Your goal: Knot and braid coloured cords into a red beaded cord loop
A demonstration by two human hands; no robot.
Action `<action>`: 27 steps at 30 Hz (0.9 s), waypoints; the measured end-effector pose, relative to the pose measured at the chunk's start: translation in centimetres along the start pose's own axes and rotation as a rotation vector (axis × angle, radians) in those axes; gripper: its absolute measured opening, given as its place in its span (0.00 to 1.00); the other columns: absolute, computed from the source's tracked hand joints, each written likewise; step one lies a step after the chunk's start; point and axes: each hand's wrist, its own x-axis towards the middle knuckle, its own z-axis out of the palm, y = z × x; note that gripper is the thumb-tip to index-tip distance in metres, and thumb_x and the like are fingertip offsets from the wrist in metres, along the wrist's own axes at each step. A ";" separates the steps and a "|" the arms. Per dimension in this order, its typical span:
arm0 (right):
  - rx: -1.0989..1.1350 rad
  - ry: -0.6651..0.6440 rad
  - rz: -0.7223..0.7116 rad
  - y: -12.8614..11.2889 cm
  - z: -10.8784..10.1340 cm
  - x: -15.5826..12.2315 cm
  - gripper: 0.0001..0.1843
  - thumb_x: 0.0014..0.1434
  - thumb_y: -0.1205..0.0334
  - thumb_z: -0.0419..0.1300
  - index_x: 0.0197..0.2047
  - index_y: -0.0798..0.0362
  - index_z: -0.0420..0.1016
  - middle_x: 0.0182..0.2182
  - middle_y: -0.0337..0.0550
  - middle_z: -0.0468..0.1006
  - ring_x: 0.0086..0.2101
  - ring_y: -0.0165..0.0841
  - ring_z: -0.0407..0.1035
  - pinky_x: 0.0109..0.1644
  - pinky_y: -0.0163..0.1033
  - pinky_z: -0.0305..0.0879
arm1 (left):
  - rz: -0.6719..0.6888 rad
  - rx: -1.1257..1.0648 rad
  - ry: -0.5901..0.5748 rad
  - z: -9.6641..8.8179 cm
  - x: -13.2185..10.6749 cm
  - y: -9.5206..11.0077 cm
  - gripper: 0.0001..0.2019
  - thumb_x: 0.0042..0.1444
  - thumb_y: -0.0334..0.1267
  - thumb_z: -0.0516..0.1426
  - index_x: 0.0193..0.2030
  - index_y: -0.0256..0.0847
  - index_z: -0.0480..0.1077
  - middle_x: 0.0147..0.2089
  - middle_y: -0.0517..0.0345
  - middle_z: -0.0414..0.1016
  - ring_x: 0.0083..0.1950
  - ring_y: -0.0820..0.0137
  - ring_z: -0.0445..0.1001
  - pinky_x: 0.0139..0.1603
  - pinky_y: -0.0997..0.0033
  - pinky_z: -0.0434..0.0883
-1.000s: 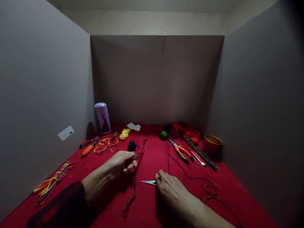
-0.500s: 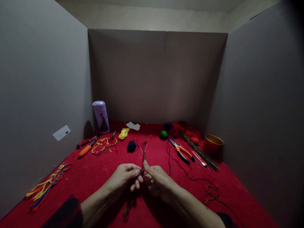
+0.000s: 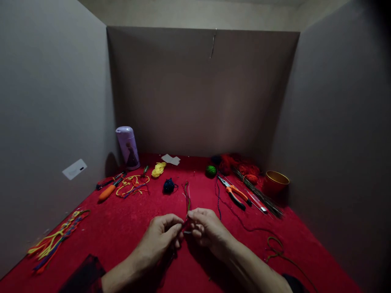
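Observation:
My left hand (image 3: 163, 234) and my right hand (image 3: 207, 230) meet low in the middle, fingertips almost touching. Both pinch the same thin bundle of cords (image 3: 188, 199), green and reddish, whose looped far end lies on the red cloth ahead of them. Thumb and forefinger of my left hand close on a reddish strand of it. The fingers of my right hand are curled in, closed on the bundle where the green cord enters. My fingers hide the crossing of the strands. Beyond lies a dark blue ball of yarn (image 3: 168, 186).
Orange-handled pliers (image 3: 235, 193), a green yarn ball (image 3: 211, 171), a bundle of thin sticks (image 3: 259, 193) and a red bowl (image 3: 275, 185) stand right. On the left are a purple bottle (image 3: 128, 148), an orange-handled tool (image 3: 107, 193) and braided cords (image 3: 59, 240). Grey panels (image 3: 201, 93) enclose the cloth.
My left hand's fingers have shifted from the green cord to a reddish strand. The green cord ends that hung below the hands no longer show clearly. The view has tipped slightly.

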 end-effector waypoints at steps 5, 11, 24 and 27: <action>-0.041 -0.012 -0.042 0.6 0.0 0.2 0.13 0.43 0.60 0.61 0.27 0.54 0.60 0.14 0.29 0.59 0.13 0.19 0.47 0.14 0.27 0.34 | 0.079 0.108 0.089 -0.2 0.7 0.2 0.15 0.53 0.46 0.54 0.30 0.34 0.70 0.23 0.60 0.66 0.24 0.75 0.62 0.24 0.76 0.58; -0.133 -0.020 -0.103 1.3 0.1 0.4 0.09 0.46 0.60 0.58 0.24 0.54 0.60 0.13 0.27 0.58 0.11 0.18 0.45 0.12 0.27 0.37 | -0.007 -0.005 0.071 0.1 2.4 0.6 0.16 0.47 0.49 0.58 0.26 0.34 0.68 0.21 0.62 0.65 0.22 0.77 0.61 0.23 0.77 0.58; 0.345 -0.024 -0.212 0.3 -0.4 -0.3 0.14 0.48 0.60 0.60 0.29 0.52 0.55 0.26 0.36 0.72 0.13 0.18 0.50 0.14 0.27 0.33 | -0.074 -0.389 0.199 -3.1 2.1 1.2 0.09 0.53 0.39 0.56 0.28 0.36 0.62 0.20 0.60 0.69 0.13 0.82 0.56 0.11 0.83 0.46; 0.427 -0.007 -0.191 0.1 -0.8 -0.3 0.16 0.47 0.60 0.61 0.27 0.52 0.53 0.14 0.26 0.57 0.12 0.18 0.40 0.15 0.27 0.33 | -0.021 -0.470 0.418 -6.1 1.5 3.8 0.05 0.56 0.28 0.51 0.30 0.35 0.63 0.25 0.56 0.72 0.17 0.80 0.65 0.14 0.84 0.57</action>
